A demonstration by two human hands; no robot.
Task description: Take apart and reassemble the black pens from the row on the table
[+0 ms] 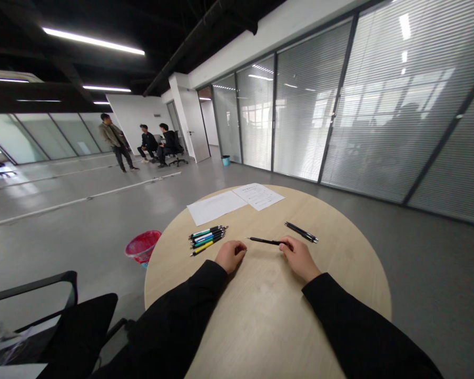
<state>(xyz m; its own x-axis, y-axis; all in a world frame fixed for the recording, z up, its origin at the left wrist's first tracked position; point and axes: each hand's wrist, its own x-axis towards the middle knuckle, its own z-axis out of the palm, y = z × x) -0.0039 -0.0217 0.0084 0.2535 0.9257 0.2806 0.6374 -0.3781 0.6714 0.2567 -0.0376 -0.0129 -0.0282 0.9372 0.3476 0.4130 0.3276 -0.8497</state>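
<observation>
Black pen (266,241) lies mid-desk (339,263), its end under the curled fingers (286,244) of the right hand (299,256), grip unclear. Left hand (231,256) rests loosely closed, holding nothing, near coloured pens (207,240); two black pens (301,232) and papers (235,202) lie farther across.

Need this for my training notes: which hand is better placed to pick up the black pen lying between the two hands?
Probably the right hand: its fingertips appear to touch one end of the black pen, while the left hand rests curled just short of the other end, apart from it.
</observation>
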